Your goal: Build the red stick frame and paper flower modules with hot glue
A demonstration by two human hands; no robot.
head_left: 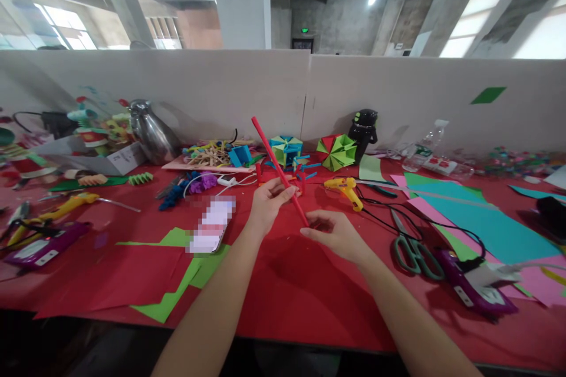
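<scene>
Head view: a thin red tube (273, 157), seemingly rolled paper, slants above the surface (292, 312), its top end leaning left and away from the person. The left hand (269, 203) pinches it below the middle, thumb against fingers. The right hand (335, 232) is half curled around the lower end; whether its fingertips grip or merely touch, I cannot tell. The step in hand looks like handling or tightening the tube; the next move would seem to call for a steady left pinch and light right fingers, lest the roll loosen or crease. Just beyond lie a blue paper piece (287, 150) and a red-green one (339, 153), with a glue gun (341, 187) to the right. Farther back, a pink tray (197, 169) bears wooden sticks (201, 156) and a blue block (240, 156). The steel jug (148, 126) and black flask (363, 129) hide their contents; the clear bottle (424, 146) is capped. Craft figures (91, 126) stand in or behind the grey box (126, 159); which is unclear.
</scene>
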